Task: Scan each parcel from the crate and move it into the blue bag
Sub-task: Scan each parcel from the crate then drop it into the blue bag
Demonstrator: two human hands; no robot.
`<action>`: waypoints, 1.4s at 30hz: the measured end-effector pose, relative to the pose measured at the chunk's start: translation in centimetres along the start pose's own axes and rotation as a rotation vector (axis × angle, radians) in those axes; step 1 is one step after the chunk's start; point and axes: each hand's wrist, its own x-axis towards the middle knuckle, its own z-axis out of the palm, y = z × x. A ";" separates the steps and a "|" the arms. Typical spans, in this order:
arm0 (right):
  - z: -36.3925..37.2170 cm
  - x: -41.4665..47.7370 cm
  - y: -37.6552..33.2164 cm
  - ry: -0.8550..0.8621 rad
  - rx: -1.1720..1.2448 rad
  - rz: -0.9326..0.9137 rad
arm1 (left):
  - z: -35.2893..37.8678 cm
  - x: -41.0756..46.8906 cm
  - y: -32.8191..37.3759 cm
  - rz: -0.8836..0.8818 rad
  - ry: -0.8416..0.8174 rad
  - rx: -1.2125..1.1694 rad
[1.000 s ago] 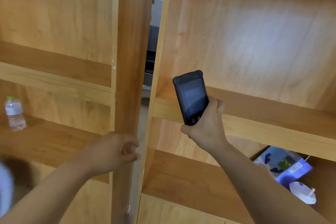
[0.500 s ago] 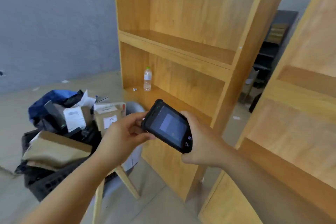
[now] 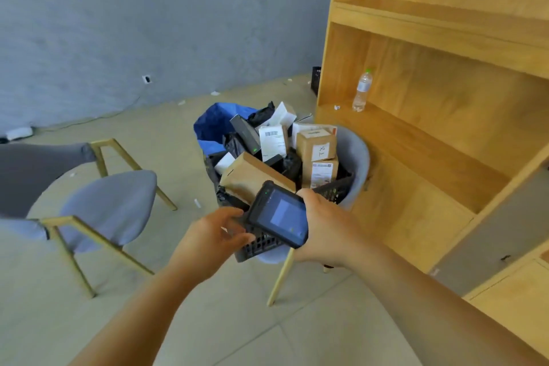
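Right hand (image 3: 324, 226) grip clamped on the scanner (image 3: 279, 214), crate (image 3: 336, 192) at 12 o'clock. Left hand (image 3: 208, 235) at 9, can't tell its grip

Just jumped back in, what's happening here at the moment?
A person faces the black crate, heaped with parcels, on a grey chair. Their right grip holds the scanner; the left grip is at its end, contact unclear. No parcel is in hand, and the blue bag sits behind the crate.

Two hands (image 3: 208, 235) (image 3: 326, 226), two chairs (image 3: 113, 208) (image 3: 358, 154), one crate (image 3: 261, 244), one blue bag (image 3: 214, 125), one scanner (image 3: 279, 214), one bottle (image 3: 361, 89).
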 end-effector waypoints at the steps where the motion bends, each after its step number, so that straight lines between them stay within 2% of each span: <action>1: 0.8 0.6 -0.4 -0.016 -0.015 0.018 | -0.4 0.2 -1.3 -0.035 -0.034 0.049; 7: 4.1 6.0 0.5 -0.074 -0.069 0.170 | -1.6 4.1 -8.1 -0.121 -0.181 0.222; 13: 5.9 14.5 4.1 -0.081 -0.007 0.364 | -2.9 13.1 -12.4 -0.167 -0.242 0.318; 19: 5.8 21.6 6.8 -0.046 0.009 0.542 | -3.7 23.5 -13.2 -0.127 -0.323 0.337; 24: 6.1 24.3 7.7 -0.065 0.003 0.623 | -1.6 29.7 -13.8 -0.055 -0.311 0.290; 30: 7.3 24.7 6.9 -0.081 0.064 0.788 | 0.9 35.1 -15.3 0.111 -0.485 0.347; 36: 8.8 25.1 3.1 -0.040 0.171 1.021 | 1.2 39.1 -17.7 0.278 -0.650 0.412; 39: 9.6 25.3 0.8 0.000 0.245 1.125 | 1.2 40.3 -18.0 0.448 -0.624 0.478; 42: 10.4 25.1 -1.5 0.106 0.266 1.224 | 0.4 41.5 -17.7 0.611 -0.593 0.395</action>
